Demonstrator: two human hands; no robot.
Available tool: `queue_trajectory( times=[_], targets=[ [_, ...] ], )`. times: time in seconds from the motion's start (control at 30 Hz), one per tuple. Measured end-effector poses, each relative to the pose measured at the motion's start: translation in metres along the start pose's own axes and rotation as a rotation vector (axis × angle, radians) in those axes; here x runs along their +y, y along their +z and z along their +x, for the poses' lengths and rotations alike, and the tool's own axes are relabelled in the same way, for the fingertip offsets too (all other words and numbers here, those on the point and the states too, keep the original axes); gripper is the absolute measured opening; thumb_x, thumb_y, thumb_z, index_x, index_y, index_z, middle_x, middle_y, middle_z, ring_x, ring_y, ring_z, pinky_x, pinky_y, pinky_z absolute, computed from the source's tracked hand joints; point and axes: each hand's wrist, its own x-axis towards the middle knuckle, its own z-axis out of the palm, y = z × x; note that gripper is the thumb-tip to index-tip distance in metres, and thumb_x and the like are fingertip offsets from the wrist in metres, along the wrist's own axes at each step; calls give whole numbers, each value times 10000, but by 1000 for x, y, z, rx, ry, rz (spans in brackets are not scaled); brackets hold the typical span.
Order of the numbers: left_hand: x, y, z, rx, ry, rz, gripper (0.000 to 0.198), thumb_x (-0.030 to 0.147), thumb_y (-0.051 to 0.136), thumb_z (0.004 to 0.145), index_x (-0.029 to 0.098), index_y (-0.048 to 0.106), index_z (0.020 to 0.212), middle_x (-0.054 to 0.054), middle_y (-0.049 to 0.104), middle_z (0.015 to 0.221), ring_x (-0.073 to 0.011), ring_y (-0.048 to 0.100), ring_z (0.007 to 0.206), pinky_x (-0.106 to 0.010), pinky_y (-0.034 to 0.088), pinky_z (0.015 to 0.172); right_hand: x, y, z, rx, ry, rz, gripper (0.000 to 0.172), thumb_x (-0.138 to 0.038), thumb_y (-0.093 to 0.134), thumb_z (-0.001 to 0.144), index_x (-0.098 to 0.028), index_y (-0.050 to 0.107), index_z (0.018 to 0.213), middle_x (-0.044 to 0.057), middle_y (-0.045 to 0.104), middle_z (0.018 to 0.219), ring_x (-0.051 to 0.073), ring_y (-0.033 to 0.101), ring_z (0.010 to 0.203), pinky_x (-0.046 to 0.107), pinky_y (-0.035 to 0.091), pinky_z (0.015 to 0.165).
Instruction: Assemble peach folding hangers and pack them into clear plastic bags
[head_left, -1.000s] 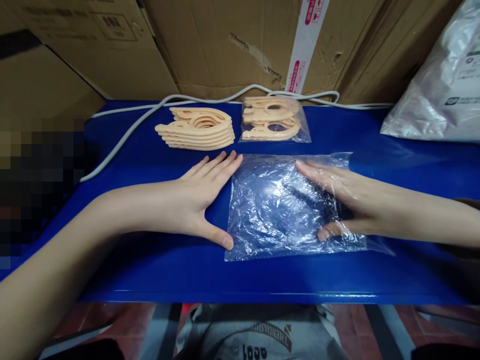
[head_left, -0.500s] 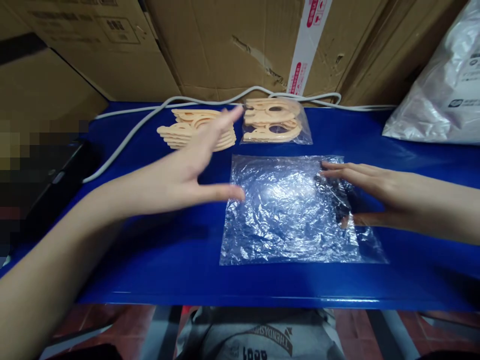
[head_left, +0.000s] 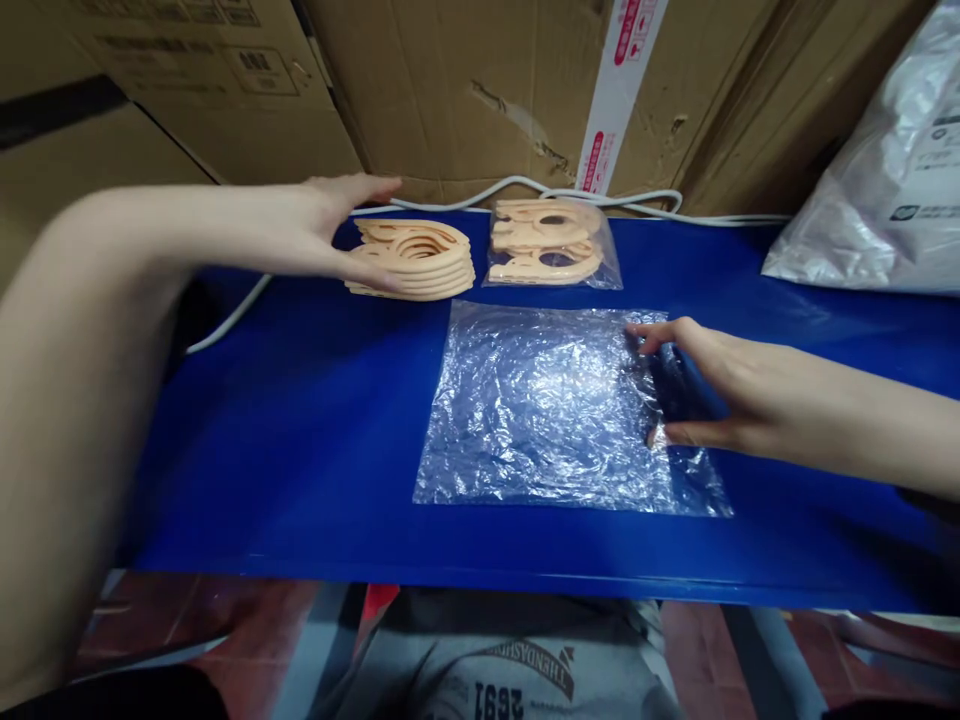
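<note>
A clear, crinkled plastic bag (head_left: 540, 400) lies flat on the blue table. My right hand (head_left: 712, 385) rests at its right end, thumb and fingers spread apart against the film; whether any fingertips are inside the bag I cannot tell. Farther back stands a stack of beige plastic pieces (head_left: 427, 265) with curved cut-outs, resembling folding hangers. Around its left end reaches my left hand (head_left: 330, 235), open, thumb along the front side and fingers stretched behind. Just right of the stack, similar beige pieces lie in a clear bag (head_left: 551, 245).
Cardboard boxes (head_left: 450, 100) stand along the back edge of the blue table (head_left: 300, 480). A white cable (head_left: 510, 183) runs in front of them. On the right sits a large white plastic bag (head_left: 862, 200). My left forearm covers the table's left side.
My left hand has moved left and back, from over the stack to around its left end. The flat clear bag and my right hand have shifted slightly left.
</note>
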Motion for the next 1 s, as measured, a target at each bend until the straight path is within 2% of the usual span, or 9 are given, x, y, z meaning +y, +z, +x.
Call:
queue_trajectory(
  times=[0.2, 0.37, 0.47, 0.53, 0.63, 0.7, 0.83, 0.9, 1.0],
  targets=[
    [-28, -7, 14, 1, 40, 42, 998, 853, 416, 825, 273, 175, 1602, 44, 324, 1645, -270, 377, 1466, -407, 268, 1240, -11, -5, 3, 22, -32, 10, 649, -642, 588, 891, -271, 388, 1385, 122, 614, 1332, 360, 656, 1121, 510, 595, 888],
    [-13, -6, 18, -8, 29, -9, 1152, 945, 296, 752, 187, 145, 1606, -23, 519, 1496, -246, 510, 1325, -391, 381, 1165, -9, -8, 2, 54, -93, -8, 705, -512, 562, 944, -274, 292, 1550, 109, 536, 1479, 349, 604, 1244, 493, 553, 1002],
    [-11, -4, 19, -6, -3, 28, 1122, 940, 288, 748, 230, 136, 1602, 60, 514, 1480, -200, 531, 1264, -330, 386, 1154, -6, -10, 1, 68, -120, 7, 647, -413, 509, 968, -298, 306, 1572, 74, 542, 1489, 334, 593, 1273, 495, 536, 1031],
    [-24, -3, 24, 17, 21, 46, 1097, 923, 348, 740, 263, 165, 1597, 86, 532, 1449, -202, 543, 1241, -346, 379, 1154, -5, -13, 1, 66, -112, 27, 602, -380, 480, 971, -299, 354, 1554, 65, 561, 1476, 325, 608, 1259, 495, 539, 1026],
    [-45, -2, 31, 107, 85, 34, 1148, 886, 569, 659, 223, 323, 1563, -9, 588, 1397, -265, 592, 1179, -445, 422, 1106, -8, -21, 3, 96, -73, 27, 548, -382, 485, 973, -281, 422, 1508, 63, 592, 1443, 302, 636, 1220, 470, 544, 1009],
    [-45, -3, 29, 177, 120, 38, 1094, 828, 673, 651, 211, 421, 1519, -60, 585, 1402, -289, 600, 1157, -479, 466, 1058, -12, -26, 5, 147, -30, 13, 502, -398, 491, 983, -249, 474, 1462, 71, 630, 1385, 279, 655, 1178, 446, 538, 1003],
    [6, 1, 12, 380, 276, -17, 895, 724, 691, 769, 174, 514, 1453, -106, 573, 1295, -253, 592, 1102, -472, 482, 1047, -25, -29, 11, 296, 18, 85, 440, -460, 524, 986, -195, 591, 1330, 61, 673, 1300, 226, 659, 1137, 364, 496, 1028],
    [43, 13, 3, 449, 478, -137, 833, 669, 730, 775, 154, 547, 1403, -120, 571, 1225, -244, 576, 1081, -418, 526, 996, -32, -25, 13, 371, 44, 212, 417, -487, 550, 977, -216, 611, 1287, 29, 681, 1262, 191, 652, 1123, 306, 489, 1008],
    [86, 41, -8, 453, 612, -240, 720, 521, 752, 824, 159, 511, 1397, -133, 552, 1250, -295, 563, 1162, -499, 517, 1018, -39, -18, 14, 436, 93, 470, 365, -471, 564, 980, -273, 579, 1286, -12, 692, 1128, 144, 664, 1004, 242, 529, 855]
  ],
)
